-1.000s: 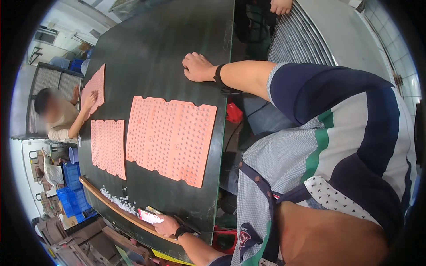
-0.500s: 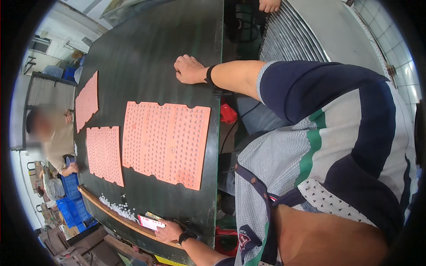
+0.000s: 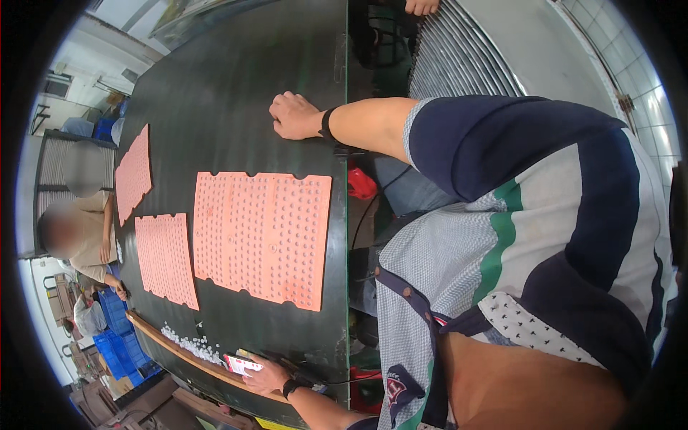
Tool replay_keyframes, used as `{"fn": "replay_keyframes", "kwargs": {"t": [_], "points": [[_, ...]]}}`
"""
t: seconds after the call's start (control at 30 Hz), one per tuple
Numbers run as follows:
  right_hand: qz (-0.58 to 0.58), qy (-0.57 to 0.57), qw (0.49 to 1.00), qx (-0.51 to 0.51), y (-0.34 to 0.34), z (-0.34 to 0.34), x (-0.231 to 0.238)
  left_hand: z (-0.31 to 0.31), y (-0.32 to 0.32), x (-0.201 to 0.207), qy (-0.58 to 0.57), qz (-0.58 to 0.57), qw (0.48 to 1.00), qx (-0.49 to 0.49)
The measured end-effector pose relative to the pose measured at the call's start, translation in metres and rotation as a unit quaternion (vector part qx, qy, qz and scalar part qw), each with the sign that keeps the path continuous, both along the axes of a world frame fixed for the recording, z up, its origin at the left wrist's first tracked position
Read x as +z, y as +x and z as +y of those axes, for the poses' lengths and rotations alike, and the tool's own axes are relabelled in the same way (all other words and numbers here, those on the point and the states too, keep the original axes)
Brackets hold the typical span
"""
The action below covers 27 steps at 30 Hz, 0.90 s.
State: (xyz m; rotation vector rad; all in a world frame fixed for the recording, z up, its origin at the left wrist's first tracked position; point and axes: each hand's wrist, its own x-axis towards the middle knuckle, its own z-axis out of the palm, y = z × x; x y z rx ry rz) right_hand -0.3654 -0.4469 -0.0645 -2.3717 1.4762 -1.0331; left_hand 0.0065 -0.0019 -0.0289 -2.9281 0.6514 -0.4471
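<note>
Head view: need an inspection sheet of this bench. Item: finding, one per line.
Surface: dark table, wooden strip along one edge.
Work items: three pink studded mats lying apart: large mat, smaller mat, far mat.
Clutter: small white pieces scattered beside the strip.
Left hand: on a white-and-red flat item; grip unclear.
Right hand: on the table, fingers curled; nothing seen in it.
Cables: dark cable hanging beyond the near edge.
Surroundings: co-worker in beige at the far side; blue crates; another person's hand at the ribbed panel.
</note>
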Motion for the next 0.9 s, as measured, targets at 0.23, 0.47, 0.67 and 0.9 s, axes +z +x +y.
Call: {"fn": "replay_keyframes", "kwargs": {"t": [0.23,0.47,0.67,0.9], "points": [[-0.009,-0.008,1.000,-0.008,0.001,-0.001,-0.008,-0.006,0.001,-0.002,0.037,0.032,0.999,0.013],[-0.001,-0.020,1.000,-0.011,-0.002,0.000,0.003,-0.014,-0.007,0.001,0.076,0.071,0.994,0.039],[0.000,-0.016,1.000,-0.010,-0.001,0.003,0.006,-0.006,0.011,-0.015,0.071,-0.007,0.997,0.037],[0.002,-0.017,1.000,-0.011,-0.001,0.003,0.002,-0.009,0.002,-0.005,0.025,0.032,0.992,0.122]]}}
